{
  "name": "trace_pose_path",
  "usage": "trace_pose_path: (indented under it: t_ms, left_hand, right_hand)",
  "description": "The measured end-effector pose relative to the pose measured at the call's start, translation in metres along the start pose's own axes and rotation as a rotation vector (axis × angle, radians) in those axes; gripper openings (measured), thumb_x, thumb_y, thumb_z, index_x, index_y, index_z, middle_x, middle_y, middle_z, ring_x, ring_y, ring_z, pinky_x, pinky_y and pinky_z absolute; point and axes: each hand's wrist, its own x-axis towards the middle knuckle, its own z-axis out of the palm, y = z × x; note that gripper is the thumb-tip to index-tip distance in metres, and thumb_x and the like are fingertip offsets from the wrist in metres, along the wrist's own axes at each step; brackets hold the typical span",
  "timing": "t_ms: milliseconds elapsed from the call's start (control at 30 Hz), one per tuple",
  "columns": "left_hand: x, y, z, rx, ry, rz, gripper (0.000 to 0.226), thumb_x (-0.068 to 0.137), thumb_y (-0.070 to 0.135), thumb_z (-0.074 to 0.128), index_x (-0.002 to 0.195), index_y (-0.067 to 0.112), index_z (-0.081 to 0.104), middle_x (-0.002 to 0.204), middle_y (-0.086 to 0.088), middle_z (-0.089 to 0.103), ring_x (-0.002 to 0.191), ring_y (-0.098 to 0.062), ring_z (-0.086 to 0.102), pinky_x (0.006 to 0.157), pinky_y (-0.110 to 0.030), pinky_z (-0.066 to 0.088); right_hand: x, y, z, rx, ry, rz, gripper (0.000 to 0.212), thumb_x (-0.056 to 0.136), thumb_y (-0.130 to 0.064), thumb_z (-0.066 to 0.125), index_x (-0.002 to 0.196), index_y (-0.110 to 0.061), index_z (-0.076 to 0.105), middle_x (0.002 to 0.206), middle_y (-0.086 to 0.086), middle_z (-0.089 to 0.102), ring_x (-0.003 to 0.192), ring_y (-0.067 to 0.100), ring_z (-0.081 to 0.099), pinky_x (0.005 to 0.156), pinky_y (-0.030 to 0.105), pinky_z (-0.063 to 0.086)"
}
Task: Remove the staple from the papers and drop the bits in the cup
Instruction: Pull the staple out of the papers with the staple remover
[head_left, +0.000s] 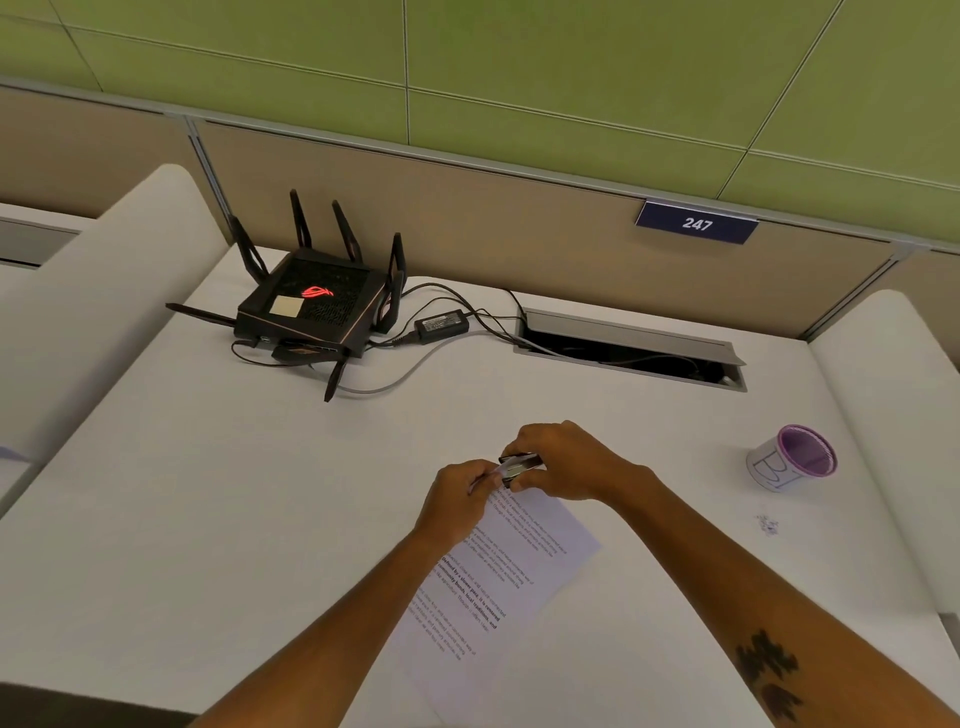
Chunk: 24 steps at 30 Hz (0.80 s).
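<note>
Over desk (208, 493), hands pinching papers (498, 571)

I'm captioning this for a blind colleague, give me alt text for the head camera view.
Two bare hands meet at the top corner of printed papers on a white desk: the right hand grips a dark staple remover, the left hand pinches the corner. A purple-rimmed cup stands to the right; a black router sits behind.

Staple hidden where the right hand (566, 460) closes over the staple remover (519, 464); top corner of the papers (511, 577) covered by the left hand (457, 501); printed text too blurred to read; cup (795, 458) interior indistinct; both forearms cut off by bottom edge.
</note>
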Motion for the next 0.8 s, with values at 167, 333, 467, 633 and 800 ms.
trace_pose_path:
  t_ms: [167, 333, 467, 633, 800]
  left_hand:
    - [-0.002, -0.001, -0.001, 0.02, 0.019, 0.006, 0.022, 0.105, 0.027, 0.058, 0.108, 0.014, 0.075, 0.095, 0.0, 0.076, 0.082, -0.01, 0.072, 0.072, -0.02, 0.058]
    - [-0.002, -0.002, -0.002, 0.016, 0.022, 0.016, 0.021, 0.105, 0.025, 0.059, 0.107, 0.013, 0.076, 0.095, -0.003, 0.077, 0.084, -0.015, 0.073, 0.074, -0.024, 0.06]
    - [-0.003, -0.004, -0.002, 0.022, 0.024, 0.027, 0.023, 0.105, 0.028, 0.059, 0.109, 0.012, 0.076, 0.096, -0.001, 0.077, 0.082, -0.012, 0.073, 0.07, -0.016, 0.057]
    - [-0.002, -0.006, -0.002, 0.034, 0.025, 0.037, 0.026, 0.105, 0.03, 0.058, 0.113, 0.013, 0.076, 0.099, -0.001, 0.079, 0.083, -0.011, 0.074, 0.072, -0.017, 0.059]
    - [-0.003, -0.008, -0.002, 0.017, 0.026, 0.049, 0.027, 0.105, 0.032, 0.058, 0.109, 0.013, 0.076, 0.096, -0.002, 0.079, 0.082, -0.013, 0.075, 0.071, -0.023, 0.062]
  right_hand:
    - [0.001, -0.005, 0.0, -0.046, 0.016, 0.009, 0.036, 0.093, -0.046, 0.072, 0.124, -0.029, 0.072, 0.116, -0.009, 0.072, 0.1, 0.009, 0.063, 0.094, 0.034, 0.048]
    - [0.001, -0.009, 0.0, -0.072, 0.018, 0.018, 0.033, 0.093, -0.044, 0.073, 0.122, -0.029, 0.073, 0.115, -0.009, 0.073, 0.1, 0.011, 0.064, 0.094, 0.035, 0.048]
    - [0.002, -0.01, 0.0, -0.092, 0.011, 0.02, 0.033, 0.092, -0.045, 0.073, 0.122, -0.029, 0.073, 0.115, -0.01, 0.073, 0.101, 0.011, 0.064, 0.095, 0.035, 0.048]
    - [0.003, -0.01, 0.0, -0.098, 0.008, 0.018, 0.032, 0.093, -0.045, 0.072, 0.121, -0.03, 0.073, 0.116, -0.01, 0.072, 0.103, 0.011, 0.063, 0.093, 0.033, 0.043]
    - [0.003, -0.012, 0.0, -0.116, 0.002, 0.015, 0.029, 0.095, -0.044, 0.07, 0.12, -0.03, 0.073, 0.116, -0.009, 0.072, 0.103, 0.012, 0.063, 0.094, 0.033, 0.044]
